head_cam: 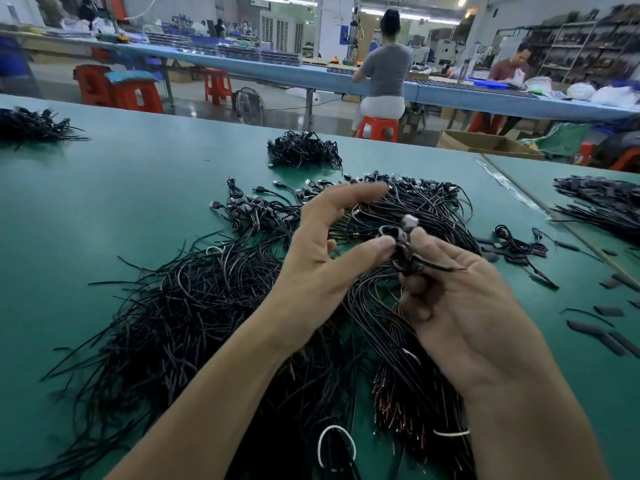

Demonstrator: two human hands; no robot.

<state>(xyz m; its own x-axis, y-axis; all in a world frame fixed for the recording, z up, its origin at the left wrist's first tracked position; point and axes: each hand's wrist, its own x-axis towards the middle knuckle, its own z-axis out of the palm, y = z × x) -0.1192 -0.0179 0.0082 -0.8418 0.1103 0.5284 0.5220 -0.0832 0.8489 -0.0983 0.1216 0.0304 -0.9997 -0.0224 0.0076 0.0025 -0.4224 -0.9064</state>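
Note:
A short black USB cable point(403, 249), wound into a small coil with its metal plug point(409, 221) sticking up, hangs above the green table point(121, 202). My right hand point(460, 299) pinches the coil with thumb and curled fingers, and the cable's bare wire end pokes out to the right. My left hand point(322, 268) presses its thumb against the coil's left side, while its other fingers stretch out straight above. Under both hands lies a big loose heap of black cables point(194, 306).
A smaller pile of coiled cables point(304, 150) sits further back, another pile point(31, 126) at the far left, and a third pile point(602, 206) at the right. Black sleeve pieces point(602, 336) lie scattered on the right. White rubber bands point(336, 445) lie near the front edge. People work at a far bench.

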